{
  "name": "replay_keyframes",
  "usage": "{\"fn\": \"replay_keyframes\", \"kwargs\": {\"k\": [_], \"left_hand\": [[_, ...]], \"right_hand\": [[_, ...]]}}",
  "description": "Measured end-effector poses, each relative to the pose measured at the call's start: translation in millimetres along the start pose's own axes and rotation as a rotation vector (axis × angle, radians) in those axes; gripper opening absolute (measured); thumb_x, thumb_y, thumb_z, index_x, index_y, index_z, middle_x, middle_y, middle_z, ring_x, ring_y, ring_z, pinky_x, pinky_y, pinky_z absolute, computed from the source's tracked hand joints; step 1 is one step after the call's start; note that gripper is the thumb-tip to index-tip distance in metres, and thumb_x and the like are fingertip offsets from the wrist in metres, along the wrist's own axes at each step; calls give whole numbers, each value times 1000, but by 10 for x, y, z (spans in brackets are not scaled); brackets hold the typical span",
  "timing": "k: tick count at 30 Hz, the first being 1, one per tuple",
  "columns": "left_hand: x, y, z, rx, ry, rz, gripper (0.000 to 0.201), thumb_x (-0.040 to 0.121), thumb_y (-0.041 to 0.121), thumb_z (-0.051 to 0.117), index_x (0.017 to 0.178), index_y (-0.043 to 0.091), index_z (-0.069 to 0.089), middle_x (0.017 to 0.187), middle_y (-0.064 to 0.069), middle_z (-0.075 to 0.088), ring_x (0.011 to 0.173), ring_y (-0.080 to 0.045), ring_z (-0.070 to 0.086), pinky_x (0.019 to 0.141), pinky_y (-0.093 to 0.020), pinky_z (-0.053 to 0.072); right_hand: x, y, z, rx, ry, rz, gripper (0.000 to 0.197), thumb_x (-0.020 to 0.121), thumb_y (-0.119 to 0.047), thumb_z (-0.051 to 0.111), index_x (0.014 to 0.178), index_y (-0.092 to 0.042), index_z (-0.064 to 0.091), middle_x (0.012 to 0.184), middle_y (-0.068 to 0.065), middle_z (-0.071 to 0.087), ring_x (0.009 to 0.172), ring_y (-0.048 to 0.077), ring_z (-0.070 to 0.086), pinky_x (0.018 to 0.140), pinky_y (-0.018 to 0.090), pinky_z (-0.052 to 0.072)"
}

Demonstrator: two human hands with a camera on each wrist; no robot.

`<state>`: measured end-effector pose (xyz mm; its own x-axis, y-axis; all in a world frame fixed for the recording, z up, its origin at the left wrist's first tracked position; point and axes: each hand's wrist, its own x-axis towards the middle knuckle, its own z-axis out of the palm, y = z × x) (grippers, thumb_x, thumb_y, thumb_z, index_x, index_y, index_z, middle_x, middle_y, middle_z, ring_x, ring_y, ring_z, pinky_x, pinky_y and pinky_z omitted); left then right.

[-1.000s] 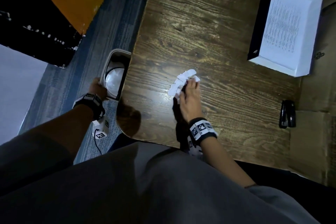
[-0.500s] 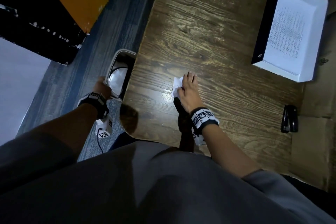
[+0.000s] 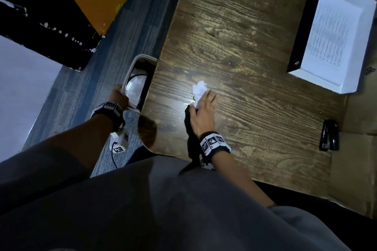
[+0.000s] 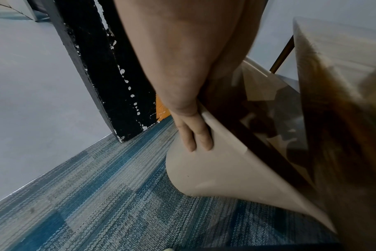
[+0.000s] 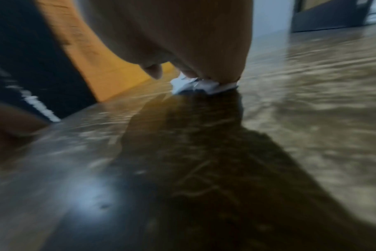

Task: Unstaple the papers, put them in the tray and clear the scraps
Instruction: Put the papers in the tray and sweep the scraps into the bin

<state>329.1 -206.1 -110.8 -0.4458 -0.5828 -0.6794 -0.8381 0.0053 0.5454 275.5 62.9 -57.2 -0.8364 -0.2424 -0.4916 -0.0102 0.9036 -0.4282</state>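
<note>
Dark wood grain runs across the one table (image 3: 255, 51), and on it I count one tray, one stapler and one small heap of scraps. White and box-like with a black side wall, the tray (image 3: 299, 26) sits at the far right corner of the table and holds the papers (image 3: 328, 34), printed side up; how many sheets lie in the stack I cannot tell. One black stapler (image 3: 329, 137) lies well apart from the tray, near the table's right edge.

White crumpled scraps (image 3: 199, 89) lie bunched together near the table's left side, still on the wood. One right hand (image 3: 205, 112) rests flat against them, its fingers (image 3: 212, 97) straight and pressing on the near side of the heap; from the right wrist view the scraps (image 5: 201, 86) are squashed between fingertips and tabletop, blurred.

One beige bin (image 3: 135, 67) hangs just beside the table's left edge, below its level. Inside it shows a clear liner; whether anything else lies in there I cannot tell. One left hand (image 3: 119, 96) grips the bin's rim, and the left wrist view shows fingers (image 4: 194, 135) lying down the outside wall of the bin (image 4: 215, 169) with the rest of the hand hooked over the edge, above blue-grey carpet (image 4: 97, 195).
</note>
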Motion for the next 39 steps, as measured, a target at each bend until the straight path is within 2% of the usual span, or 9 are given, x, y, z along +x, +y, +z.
{"fn": "replay_keyframes", "kwargs": {"k": [3,9,13,18,22,27,31,36,39], "left_hand": [[-42,20,-7,-8,-14,7,46,82,-13,37,124,1,46,117,-34,56,101,-48,59,78,-52,52],[14,-50,-68,10,-2,-21,46,82,-13,36,122,4,49,113,-25,59,96,-40,61,75,-48,53],[133,-163,-88,58,-1,-22,45,78,-13,37,117,4,51,113,-30,60,99,-46,61,79,-60,52],[-24,-43,-109,145,10,6,42,82,-9,38,120,5,49,111,-26,60,94,-40,61,68,-37,48],[14,-56,-122,197,1,49,37,82,-8,40,115,3,53,106,-26,62,88,-37,62,49,-31,46],[49,-141,-133,224,26,57,41,79,-5,43,117,9,51,113,-23,61,101,-41,62,81,-52,54],[-62,-90,-179,291,33,91,43,82,-3,45,124,5,48,116,-25,58,105,-39,57,80,-41,47],[-54,-99,-181,289,30,73,46,82,-4,44,127,5,46,113,-16,58,97,-33,56,74,-32,40],[-107,-48,-164,280,22,52,48,84,-11,39,130,1,43,114,-20,56,102,-35,54,77,-27,36]], "right_hand": [[-135,107,-23,17,35,-88,65,98,-32,32,150,-4,4,160,10,-4,147,27,-12,120,38,-3],[-379,458,7,-31,148,318,70,98,-34,30,148,3,-1,157,22,-7,146,35,-12,119,44,-8],[-332,13,250,50,101,200,74,95,-37,29,147,4,-5,155,24,-15,143,37,-21,116,44,-15],[-297,-391,374,146,-8,-32,68,96,-27,34,149,1,1,158,16,-12,144,32,-19,119,40,-7],[-252,-328,200,276,178,-172,57,85,2,43,142,0,34,156,14,22,147,28,9,121,35,12],[-33,-129,-153,449,292,-148,41,71,22,50,98,-2,68,112,13,63,103,26,62,96,34,50],[127,27,-344,514,208,-15,17,71,4,75,83,-7,69,90,10,65,76,15,60,77,24,53],[52,298,-398,687,-113,20,24,90,12,46,86,3,68,59,-3,67,51,0,59,50,12,45],[19,372,-382,719,-406,55,22,93,7,45,88,4,67,62,6,71,55,17,68,49,23,52]]}}
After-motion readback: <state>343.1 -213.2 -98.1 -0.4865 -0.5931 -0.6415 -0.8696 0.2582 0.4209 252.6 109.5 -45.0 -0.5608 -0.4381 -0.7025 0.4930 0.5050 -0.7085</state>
